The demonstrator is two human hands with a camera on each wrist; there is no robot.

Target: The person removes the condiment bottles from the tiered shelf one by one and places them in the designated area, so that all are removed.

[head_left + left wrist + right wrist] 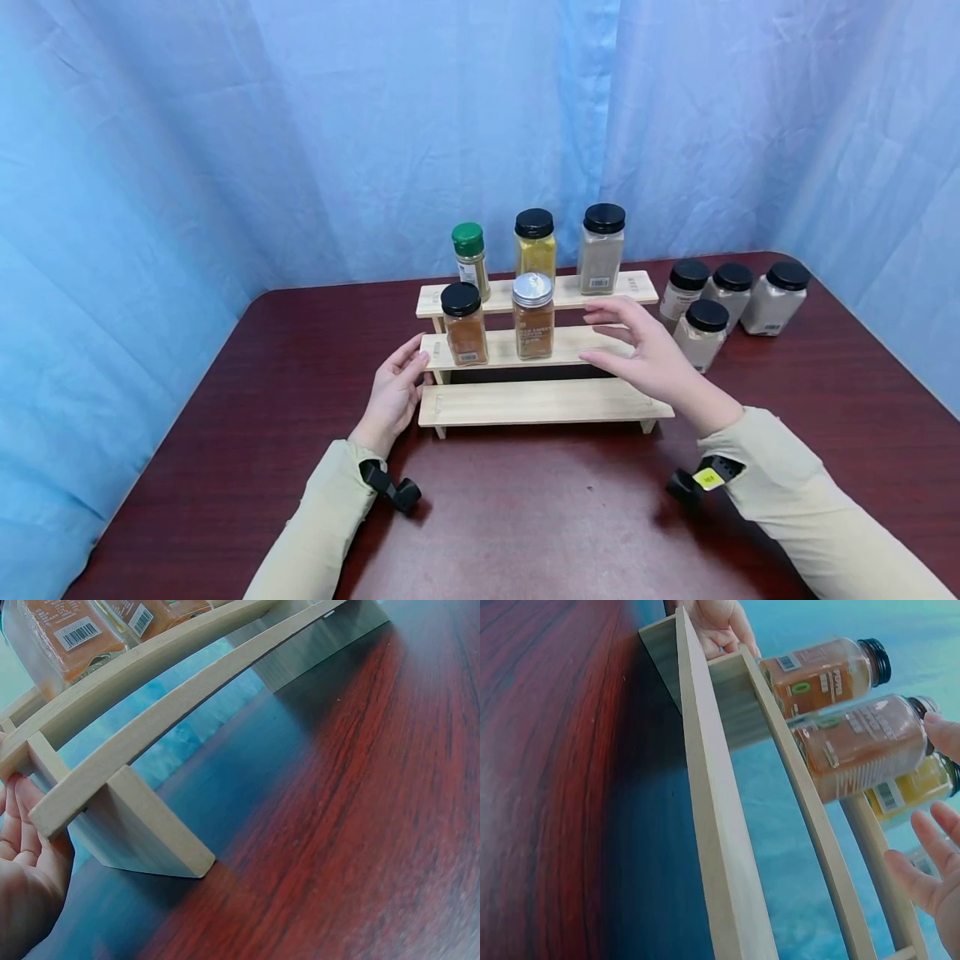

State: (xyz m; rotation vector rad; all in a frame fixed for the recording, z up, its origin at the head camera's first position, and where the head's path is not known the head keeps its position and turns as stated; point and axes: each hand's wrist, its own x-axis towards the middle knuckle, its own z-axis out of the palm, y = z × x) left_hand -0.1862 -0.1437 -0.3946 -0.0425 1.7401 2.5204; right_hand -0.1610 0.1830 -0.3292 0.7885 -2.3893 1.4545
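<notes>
A three-step wooden spice rack point(546, 402) stands on the table. My left hand point(395, 387) grips the left end of its middle step, thumb by the top edge and fingers at the side. On that step stand an orange-brown spice jar with a black lid point(465, 333) and a red-brown one with a silver lid point(534, 325). My right hand point(637, 346) hovers just right of the silver-lidded jar, fingers spread and holding nothing. The top step carries a green-capped bottle point(470, 254), a yellow spice jar point(536, 250) and a grey-white spice jar point(602, 254).
Several black-lidded jars stand on the table right of the rack, among them a pale one point(701, 336) close behind my right wrist and a white one point(775, 300) farthest right. A blue curtain point(375, 150) hangs behind the dark red table point(525, 517).
</notes>
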